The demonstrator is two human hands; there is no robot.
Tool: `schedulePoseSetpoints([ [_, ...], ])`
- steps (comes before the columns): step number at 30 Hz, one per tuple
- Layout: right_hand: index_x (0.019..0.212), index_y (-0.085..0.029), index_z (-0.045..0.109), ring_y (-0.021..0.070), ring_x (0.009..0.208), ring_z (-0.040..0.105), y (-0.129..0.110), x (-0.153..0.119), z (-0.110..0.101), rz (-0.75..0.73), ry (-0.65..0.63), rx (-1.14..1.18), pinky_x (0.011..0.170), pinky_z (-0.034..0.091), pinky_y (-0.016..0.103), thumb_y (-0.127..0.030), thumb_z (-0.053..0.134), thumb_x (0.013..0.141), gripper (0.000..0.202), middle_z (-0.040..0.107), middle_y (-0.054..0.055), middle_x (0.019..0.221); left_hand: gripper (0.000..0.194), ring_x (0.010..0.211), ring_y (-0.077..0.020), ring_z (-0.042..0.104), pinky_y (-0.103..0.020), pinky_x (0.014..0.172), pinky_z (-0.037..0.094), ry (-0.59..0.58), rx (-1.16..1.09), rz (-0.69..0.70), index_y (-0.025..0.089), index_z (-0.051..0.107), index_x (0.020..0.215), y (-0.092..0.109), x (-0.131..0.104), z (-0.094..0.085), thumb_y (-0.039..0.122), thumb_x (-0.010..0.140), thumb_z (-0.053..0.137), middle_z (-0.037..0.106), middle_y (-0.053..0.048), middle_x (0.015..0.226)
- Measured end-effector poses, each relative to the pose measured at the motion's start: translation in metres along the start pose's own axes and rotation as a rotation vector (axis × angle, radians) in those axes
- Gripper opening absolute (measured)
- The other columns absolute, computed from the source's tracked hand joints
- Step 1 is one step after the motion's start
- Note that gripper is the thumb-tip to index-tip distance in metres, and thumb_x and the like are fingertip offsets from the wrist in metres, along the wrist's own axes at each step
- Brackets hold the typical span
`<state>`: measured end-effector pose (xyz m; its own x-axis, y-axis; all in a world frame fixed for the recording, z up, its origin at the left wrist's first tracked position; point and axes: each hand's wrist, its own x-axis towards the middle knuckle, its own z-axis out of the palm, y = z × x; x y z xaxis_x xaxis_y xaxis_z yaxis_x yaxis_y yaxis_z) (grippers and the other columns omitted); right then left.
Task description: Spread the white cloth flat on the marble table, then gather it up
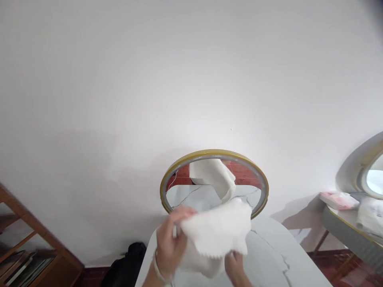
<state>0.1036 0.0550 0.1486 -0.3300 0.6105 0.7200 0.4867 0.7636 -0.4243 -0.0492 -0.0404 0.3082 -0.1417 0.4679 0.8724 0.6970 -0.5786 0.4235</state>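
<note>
A white cloth (220, 229) with a zigzag-cut edge hangs folded between my two hands, above the marble-patterned tabletop (269, 253). My left hand (172, 241), with a pale band at the wrist, pinches the cloth's left end between thumb and fingers. Lower and to the right, my right hand (235, 265) is closed at the cloth's lower edge, its fingertips partly covered by the fabric. Just beyond the cloth stands an oval-looking mirror (182, 193) with a gold rim, and the cloth's reflection shows in it.
A wall (191, 79) rises behind the mirror. At the right, another table (341, 223) bears a pink-and-white pack (339, 200), a white bag (371, 215) and a second mirror (375, 175). On the left are a wooden shelf (36, 235) and a black object (127, 265).
</note>
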Motion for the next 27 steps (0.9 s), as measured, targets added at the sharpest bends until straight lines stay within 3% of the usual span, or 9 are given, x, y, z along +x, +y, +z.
schedulePoseSetpoints([
  [2,0.121,-0.019,0.057,0.0297,0.117,0.050,-0.004,0.059,-0.003,-0.003,0.104,0.034,0.091,0.047,0.044,-0.043,0.036,0.094,0.042,0.058,0.013,0.120,0.020,0.079,-0.0153,0.063,-0.025,0.069,0.052,0.226,0.043,-0.113,0.021,0.053,0.099,-0.007,0.049,-0.006,0.034,0.085,0.059,0.066,-0.004,0.086],
  [5,0.118,-0.015,0.058,0.0316,0.115,0.051,-0.020,0.155,-0.024,-0.031,0.545,0.099,0.095,0.042,0.050,-0.039,0.038,0.093,0.040,0.059,0.015,0.115,0.025,0.059,-0.0086,0.055,-0.019,0.060,0.046,0.417,0.032,-0.215,0.023,0.045,0.100,-0.039,0.106,-0.009,0.032,0.083,0.061,0.054,0.007,0.068],
  [7,0.115,-0.018,0.060,0.0329,0.124,0.043,-0.030,0.206,-0.035,-0.101,0.706,-0.028,0.102,0.032,0.054,-0.040,0.049,0.088,0.037,0.049,0.016,0.130,0.014,0.060,-0.0087,0.053,-0.021,0.066,0.046,0.410,0.170,-0.192,0.022,0.047,0.092,-0.064,0.128,-0.008,0.024,0.084,0.057,0.048,0.007,0.066],
  [8,0.118,-0.018,0.058,0.0315,0.125,0.042,-0.033,0.224,-0.038,-0.155,0.679,-0.087,0.105,0.028,0.055,-0.039,0.050,0.088,0.037,0.050,0.015,0.129,0.006,0.068,-0.0106,0.055,-0.025,0.073,0.047,0.368,0.278,-0.168,0.022,0.049,0.087,-0.075,0.134,-0.005,0.020,0.084,0.054,0.050,0.005,0.071],
  [10,0.122,-0.019,0.055,0.0279,0.123,0.043,-0.031,0.244,-0.037,-0.229,0.596,-0.199,0.109,0.021,0.055,-0.036,0.049,0.089,0.038,0.054,0.013,0.124,0.013,0.097,-0.0182,0.056,-0.036,0.090,0.045,0.265,0.491,-0.125,0.020,0.056,0.082,-0.090,0.135,0.002,0.012,0.084,0.047,0.056,-0.005,0.096],
  [13,0.125,-0.020,0.052,0.0247,0.118,0.046,-0.017,0.248,-0.029,-0.260,0.532,-0.305,0.111,0.017,0.053,-0.035,0.048,0.090,0.039,0.058,0.009,0.117,0.033,0.129,-0.0244,0.037,-0.042,0.102,0.038,0.129,0.614,-0.022,0.022,0.062,0.101,-0.095,0.122,0.017,0.009,0.087,0.036,0.042,-0.010,0.134],
  [18,0.128,-0.021,0.051,0.0254,0.121,0.044,0.014,0.239,-0.029,-0.264,0.593,-0.359,0.109,0.021,0.050,-0.036,0.049,0.089,0.041,0.055,0.010,0.123,0.045,0.128,-0.0247,0.041,-0.043,0.103,0.035,-0.191,0.700,0.194,0.030,0.040,0.138,-0.083,0.118,0.050,0.037,0.094,0.040,0.046,-0.009,0.137],
  [21,0.129,-0.021,0.048,0.0266,0.122,0.043,0.034,0.230,-0.034,-0.166,0.650,-0.349,0.107,0.023,0.052,-0.037,0.047,0.090,0.042,0.054,0.011,0.124,0.049,0.127,-0.0287,0.041,-0.048,0.100,0.033,-0.221,0.812,0.277,0.035,0.038,0.139,-0.074,0.133,0.080,0.045,0.092,0.045,0.047,-0.009,0.138],
  [27,0.131,-0.015,0.044,0.0312,0.127,0.039,0.061,0.202,-0.043,0.112,0.785,-0.289,0.104,0.021,0.061,-0.034,0.039,0.093,0.043,0.049,0.018,0.130,0.029,0.107,-0.0178,0.056,-0.036,0.090,0.038,-0.326,0.720,0.556,0.027,0.058,0.120,-0.062,0.163,0.147,0.029,0.096,0.043,0.066,-0.003,0.116],
])
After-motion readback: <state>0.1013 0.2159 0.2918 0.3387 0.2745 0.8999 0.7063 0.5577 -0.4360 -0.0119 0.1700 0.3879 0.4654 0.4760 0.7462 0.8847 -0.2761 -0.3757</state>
